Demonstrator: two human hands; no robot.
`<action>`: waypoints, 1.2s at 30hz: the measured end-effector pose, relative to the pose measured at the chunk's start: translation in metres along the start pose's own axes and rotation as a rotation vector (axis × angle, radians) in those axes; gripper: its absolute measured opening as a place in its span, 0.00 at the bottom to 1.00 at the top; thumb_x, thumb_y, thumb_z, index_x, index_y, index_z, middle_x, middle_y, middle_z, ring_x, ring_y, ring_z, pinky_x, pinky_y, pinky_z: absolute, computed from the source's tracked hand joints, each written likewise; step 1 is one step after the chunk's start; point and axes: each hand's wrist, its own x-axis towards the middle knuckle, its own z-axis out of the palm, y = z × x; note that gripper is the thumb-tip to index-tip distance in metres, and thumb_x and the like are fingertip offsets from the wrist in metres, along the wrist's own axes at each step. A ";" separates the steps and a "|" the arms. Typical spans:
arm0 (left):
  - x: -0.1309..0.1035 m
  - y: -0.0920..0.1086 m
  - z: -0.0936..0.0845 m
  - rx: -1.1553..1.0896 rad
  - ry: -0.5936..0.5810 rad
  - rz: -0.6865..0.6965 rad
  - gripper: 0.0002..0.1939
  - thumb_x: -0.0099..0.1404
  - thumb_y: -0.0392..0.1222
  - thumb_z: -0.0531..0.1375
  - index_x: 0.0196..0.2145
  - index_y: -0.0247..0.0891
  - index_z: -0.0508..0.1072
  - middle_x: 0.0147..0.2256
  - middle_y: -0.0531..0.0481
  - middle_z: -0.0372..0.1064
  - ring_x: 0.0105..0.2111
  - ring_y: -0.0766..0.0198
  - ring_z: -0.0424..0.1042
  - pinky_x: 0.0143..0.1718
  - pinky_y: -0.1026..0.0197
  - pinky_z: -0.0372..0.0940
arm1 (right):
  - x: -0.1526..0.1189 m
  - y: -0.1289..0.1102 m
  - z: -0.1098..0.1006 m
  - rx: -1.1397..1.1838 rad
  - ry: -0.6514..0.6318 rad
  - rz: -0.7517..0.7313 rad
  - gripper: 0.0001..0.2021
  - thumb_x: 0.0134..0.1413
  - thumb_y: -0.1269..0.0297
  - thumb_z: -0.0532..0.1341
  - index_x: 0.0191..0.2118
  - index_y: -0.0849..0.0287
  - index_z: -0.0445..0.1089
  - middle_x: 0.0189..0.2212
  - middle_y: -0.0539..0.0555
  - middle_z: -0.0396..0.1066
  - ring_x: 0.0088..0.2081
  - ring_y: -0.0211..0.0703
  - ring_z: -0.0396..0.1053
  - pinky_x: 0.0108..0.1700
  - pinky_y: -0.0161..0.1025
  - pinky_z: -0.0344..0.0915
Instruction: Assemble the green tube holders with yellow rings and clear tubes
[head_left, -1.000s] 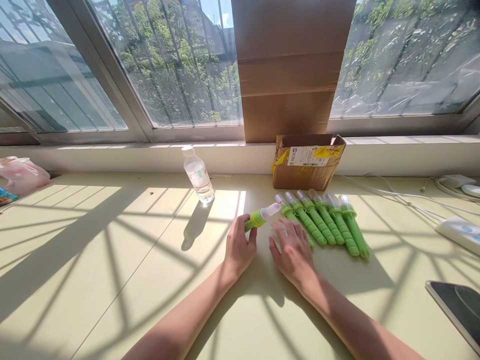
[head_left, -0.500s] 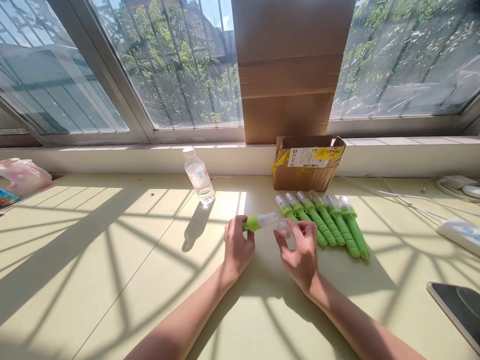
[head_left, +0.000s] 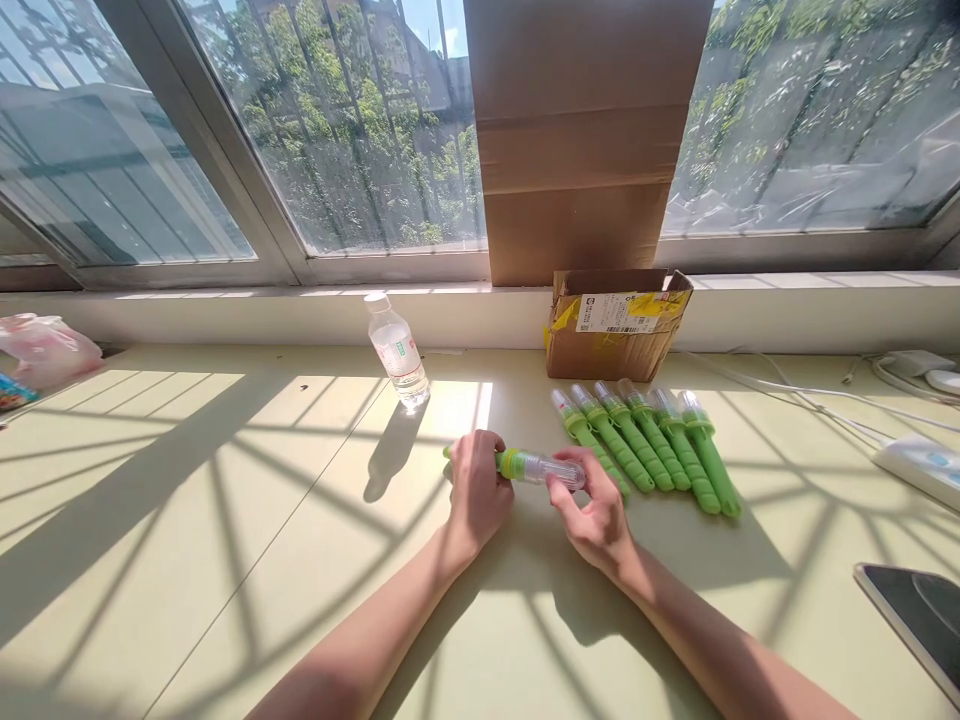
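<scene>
My left hand (head_left: 480, 490) is wrapped round a green tube-like item (head_left: 513, 463) with a yellow-green collar, its clear end pointing right. With thumb and fingers, my right hand (head_left: 596, 505) grips a clear ribbed cap (head_left: 564, 473), which sits over that clear end. To the right, several similar green items (head_left: 654, 450) with clear tops lie side by side on the pale table (head_left: 315, 600), slanting toward the lower right. The nearest of them is partly hidden by my right hand.
An open cardboard box (head_left: 607, 350) stands behind the green items. A water bottle (head_left: 399, 358) is at the back, left of centre. At right are a white power strip (head_left: 922, 468), cables and a phone (head_left: 915, 620); a pink plastic bag (head_left: 49, 350) lies far left.
My right hand has moved slightly left and down with the clear cap, which was apart from the green item and is now over its clear end. The held item has tilted slightly downward at its right end.
</scene>
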 end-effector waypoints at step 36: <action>0.000 -0.003 0.002 -0.032 0.009 0.339 0.24 0.66 0.24 0.54 0.56 0.40 0.71 0.42 0.45 0.73 0.42 0.56 0.68 0.48 0.51 0.62 | 0.010 0.006 0.001 0.045 0.086 0.373 0.21 0.59 0.43 0.59 0.40 0.59 0.71 0.24 0.50 0.68 0.23 0.40 0.65 0.24 0.36 0.62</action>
